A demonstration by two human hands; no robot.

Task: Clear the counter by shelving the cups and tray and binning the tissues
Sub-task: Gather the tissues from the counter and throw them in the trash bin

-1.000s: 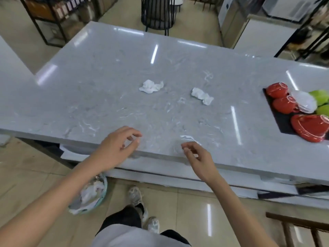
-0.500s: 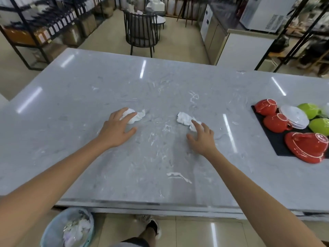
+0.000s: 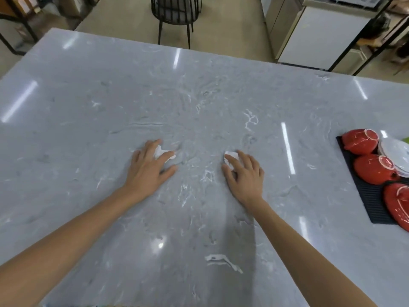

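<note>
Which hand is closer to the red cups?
The right hand. It sits on a tissue mid-counter, with the red cups off to its right. The left hand lies farther left, on the other tissue.

Both hands, L & R, each on a crumpled tissue on counter.

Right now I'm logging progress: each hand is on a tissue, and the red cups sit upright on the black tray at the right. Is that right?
Not quite. The head view shows the red cups upside down on the black tray, bases up. The rest holds: the left hand and the right hand each cover a tissue.
</note>
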